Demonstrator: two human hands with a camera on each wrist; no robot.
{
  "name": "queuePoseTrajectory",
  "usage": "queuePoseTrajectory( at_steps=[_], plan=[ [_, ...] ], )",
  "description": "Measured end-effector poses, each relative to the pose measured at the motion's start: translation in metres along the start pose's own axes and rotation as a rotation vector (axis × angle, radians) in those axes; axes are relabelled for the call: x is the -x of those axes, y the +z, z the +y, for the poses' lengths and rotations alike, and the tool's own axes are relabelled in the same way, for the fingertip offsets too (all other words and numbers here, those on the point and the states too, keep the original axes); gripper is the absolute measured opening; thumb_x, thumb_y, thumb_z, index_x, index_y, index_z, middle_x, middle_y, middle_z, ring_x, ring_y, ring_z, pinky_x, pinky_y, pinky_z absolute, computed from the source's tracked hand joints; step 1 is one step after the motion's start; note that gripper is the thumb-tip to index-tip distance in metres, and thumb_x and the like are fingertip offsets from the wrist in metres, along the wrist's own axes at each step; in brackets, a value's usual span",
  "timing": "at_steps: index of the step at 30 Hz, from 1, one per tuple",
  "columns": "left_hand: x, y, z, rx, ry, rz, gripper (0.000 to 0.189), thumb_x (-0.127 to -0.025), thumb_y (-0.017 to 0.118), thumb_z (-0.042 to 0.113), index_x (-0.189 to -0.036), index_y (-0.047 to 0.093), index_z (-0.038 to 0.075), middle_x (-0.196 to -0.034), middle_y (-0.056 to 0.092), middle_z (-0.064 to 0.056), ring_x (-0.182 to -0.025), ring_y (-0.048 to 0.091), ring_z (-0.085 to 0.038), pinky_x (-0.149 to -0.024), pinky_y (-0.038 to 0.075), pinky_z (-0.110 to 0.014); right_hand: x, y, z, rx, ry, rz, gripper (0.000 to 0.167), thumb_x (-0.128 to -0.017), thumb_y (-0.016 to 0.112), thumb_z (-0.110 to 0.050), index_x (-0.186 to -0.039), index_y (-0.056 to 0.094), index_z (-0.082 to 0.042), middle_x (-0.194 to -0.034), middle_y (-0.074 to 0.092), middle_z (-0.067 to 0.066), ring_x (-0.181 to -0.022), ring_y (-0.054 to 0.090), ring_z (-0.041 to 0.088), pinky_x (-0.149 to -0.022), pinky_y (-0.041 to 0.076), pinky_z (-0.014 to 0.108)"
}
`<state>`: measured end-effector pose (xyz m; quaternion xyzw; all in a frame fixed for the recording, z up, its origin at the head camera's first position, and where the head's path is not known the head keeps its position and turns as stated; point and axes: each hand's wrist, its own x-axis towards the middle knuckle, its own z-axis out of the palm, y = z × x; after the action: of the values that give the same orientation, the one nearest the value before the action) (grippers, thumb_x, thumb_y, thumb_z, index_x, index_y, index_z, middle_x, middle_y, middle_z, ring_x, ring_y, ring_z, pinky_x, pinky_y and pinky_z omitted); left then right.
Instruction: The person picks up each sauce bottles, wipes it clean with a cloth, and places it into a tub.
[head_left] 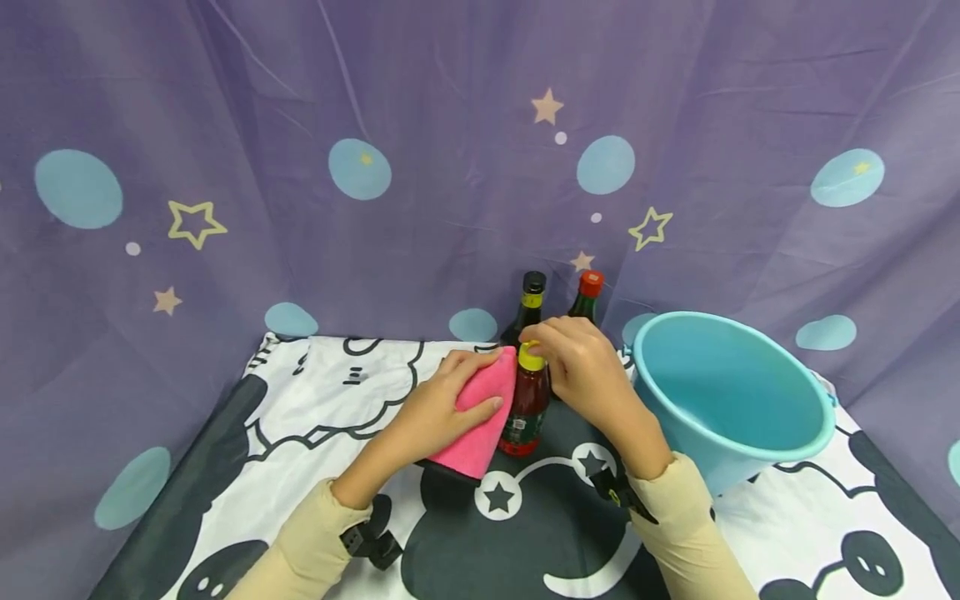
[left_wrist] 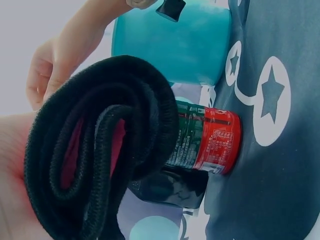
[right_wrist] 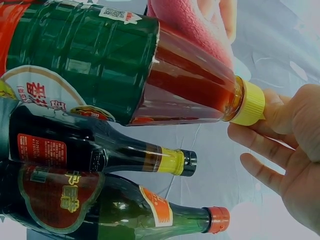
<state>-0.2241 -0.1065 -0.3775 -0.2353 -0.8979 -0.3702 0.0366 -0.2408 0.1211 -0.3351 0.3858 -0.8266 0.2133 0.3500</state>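
My left hand (head_left: 438, 412) grips a folded pink cloth (head_left: 477, 429) with a dark underside, thumb across its front. The cloth is at the left side of a red sauce bottle (head_left: 527, 408), which stands upright with a green and red label. In the left wrist view, the dark rolled edge of the cloth covers much of that bottle. From above, my right hand (head_left: 588, 371) pinches the bottle's yellow cap (right_wrist: 251, 103) between thumb and forefinger; the other fingers are spread in the right wrist view.
Behind the sauce bottle stand a dark bottle with a black cap (right_wrist: 189, 163) and a green bottle with a red cap (right_wrist: 219, 220). A light-blue bucket (head_left: 697, 446) is close to my right forearm. A patterned cloth (head_left: 330, 392) covers the table, with a purple curtain (head_left: 450, 233) behind.
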Motion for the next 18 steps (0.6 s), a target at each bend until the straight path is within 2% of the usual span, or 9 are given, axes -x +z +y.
queuePoseTrajectory(
  at_steps=[8,18],
  plan=[
    [0.001,0.003,-0.006,-0.034,-0.017,-0.056,0.062,-0.095,0.071,0.037,-0.151,0.048,0.030,-0.137,0.053,-0.004,-0.094,0.062,-0.021,-0.074,0.050,-0.034,0.005,-0.001,0.000,0.007,-0.001,0.002,0.020,-0.086,0.074,0.005,-0.102,0.072,-0.007,-0.091,0.074,0.005,-0.084,0.067,0.021,-0.089,0.054,0.041],
    [-0.001,-0.002,-0.012,-0.072,-0.007,-0.072,0.061,-0.095,0.070,0.040,-0.151,0.047,0.032,-0.135,0.054,-0.003,-0.087,0.062,-0.019,-0.071,0.049,-0.033,0.000,0.000,0.002,-0.007,-0.030,0.011,0.019,-0.088,0.071,0.007,-0.102,0.071,-0.006,-0.091,0.074,0.005,-0.083,0.067,0.021,-0.088,0.054,0.041]
  ],
)
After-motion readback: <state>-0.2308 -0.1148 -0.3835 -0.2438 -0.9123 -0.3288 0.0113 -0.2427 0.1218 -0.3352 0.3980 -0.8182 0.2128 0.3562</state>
